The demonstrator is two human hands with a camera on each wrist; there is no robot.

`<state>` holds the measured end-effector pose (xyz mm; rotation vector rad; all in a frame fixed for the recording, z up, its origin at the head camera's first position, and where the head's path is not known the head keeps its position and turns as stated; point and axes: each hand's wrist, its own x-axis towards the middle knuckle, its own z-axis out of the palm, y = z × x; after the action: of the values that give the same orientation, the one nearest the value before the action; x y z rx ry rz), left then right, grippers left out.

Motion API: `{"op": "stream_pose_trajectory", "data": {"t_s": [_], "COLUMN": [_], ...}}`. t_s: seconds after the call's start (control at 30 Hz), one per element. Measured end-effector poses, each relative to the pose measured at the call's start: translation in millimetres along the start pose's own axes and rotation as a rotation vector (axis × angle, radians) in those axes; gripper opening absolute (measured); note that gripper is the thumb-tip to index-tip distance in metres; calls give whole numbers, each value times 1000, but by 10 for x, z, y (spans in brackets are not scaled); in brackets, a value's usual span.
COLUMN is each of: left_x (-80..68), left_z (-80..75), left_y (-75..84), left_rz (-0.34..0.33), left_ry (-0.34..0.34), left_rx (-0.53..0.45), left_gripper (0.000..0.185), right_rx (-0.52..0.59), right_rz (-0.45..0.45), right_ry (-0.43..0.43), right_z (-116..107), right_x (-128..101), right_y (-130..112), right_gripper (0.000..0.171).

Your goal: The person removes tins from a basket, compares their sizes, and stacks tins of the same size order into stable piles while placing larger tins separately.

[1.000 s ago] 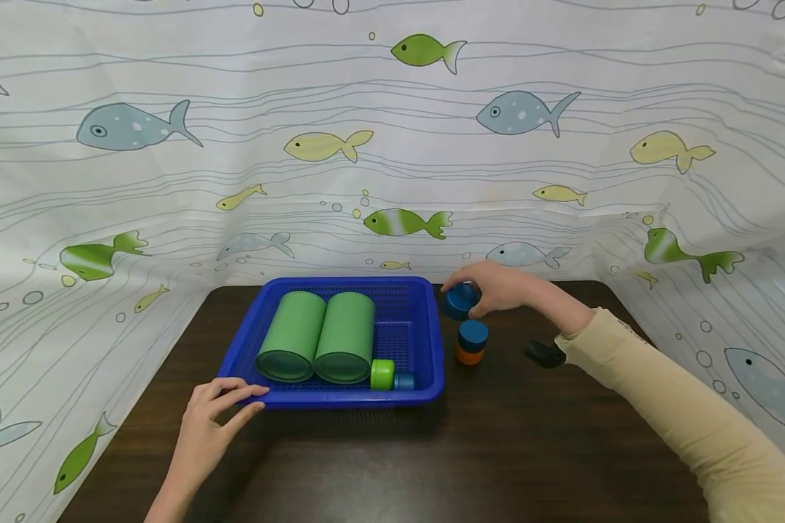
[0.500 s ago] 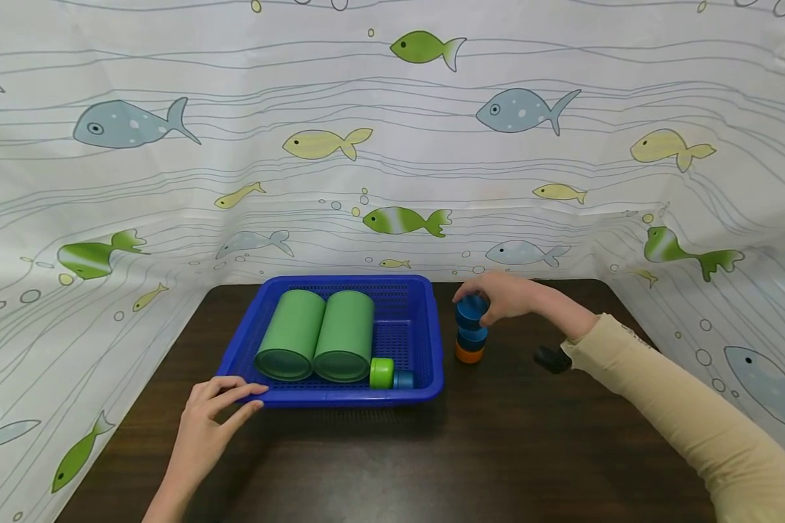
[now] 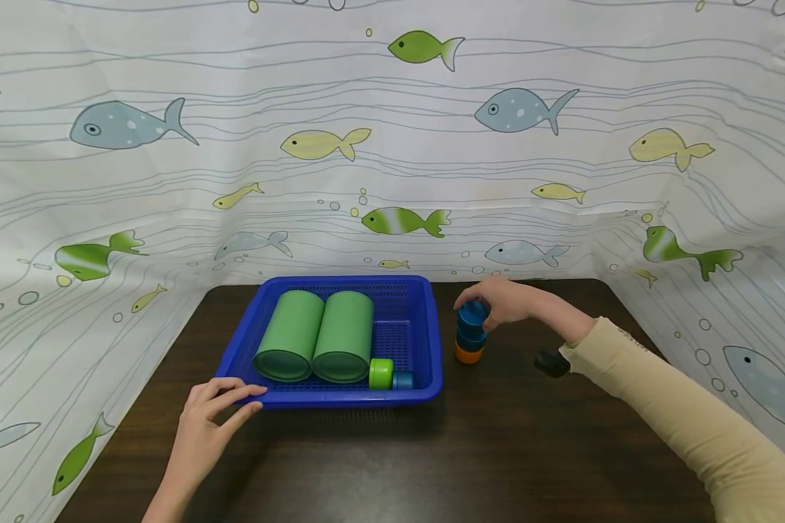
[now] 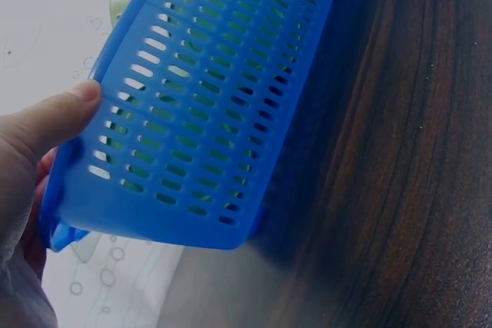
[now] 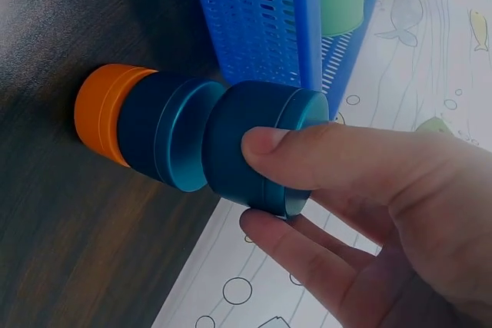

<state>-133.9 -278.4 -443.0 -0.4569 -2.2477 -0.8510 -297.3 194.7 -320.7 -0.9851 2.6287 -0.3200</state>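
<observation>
Right hand [image 3: 506, 299]: grip pinched round one blue cup [image 5: 246, 107]; contact below unclear.
Beneath: two stacked, lower cup [image 5: 147, 124] (blue) on orange cup [image 5: 101, 113], wood-grain tabletop [image 3: 392, 465].
Left hand [image 3: 207, 412]: grip pinching slotted plastic basket [image 3: 347, 397] by its rim.
Inside: two green cylinders [image 3: 291, 330], one lime piece [image 3: 381, 374], one blue piece [image 3: 403, 380].
Right wrist view only: lower cup's hollow interior.

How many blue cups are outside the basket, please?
2: the upper cup, held in the right hand, and the lower cup beneath it, on the orange cup. Others may be hidden behind the basket.
</observation>
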Motion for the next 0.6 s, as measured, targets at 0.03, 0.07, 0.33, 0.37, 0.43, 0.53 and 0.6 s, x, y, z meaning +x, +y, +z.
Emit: {"op": "stream_pose_trajectory", "data": {"t_s": [0.03,0.07,0.33,0.37,0.43,0.53,0.6], "left_x": [-1,-2,-10,-10,-10,-11,-9], "left_z": [-2,-3,-3,-1,0,1,4], "left_y": [2,0,-13,-16,-16,-20,-24], "left_rz": [-4,-10,-20,-17,-14,-12,-10], "left_ry": [-2,-2,-2,-1,0,4,5], "left_rx": [2,1,-13,-14,-15,-19,-18], "left_gripper": [43,42,42,42,42,42,43], "right_rx": [-1,-2,-8,-8,-8,-11,-15], "right_rz": [0,2,21,22,24,23,25], "right_ry": [-3,-6,-28,-28,-26,-21,-19], "right_z": [3,6,25,23,19,15,15], "right_x": [3,6,25,24,21,18,16], "right_y": [0,-1,-17,-19,-27,-34,-33], "right_gripper": [54,54,55,55,55,55,55]}}
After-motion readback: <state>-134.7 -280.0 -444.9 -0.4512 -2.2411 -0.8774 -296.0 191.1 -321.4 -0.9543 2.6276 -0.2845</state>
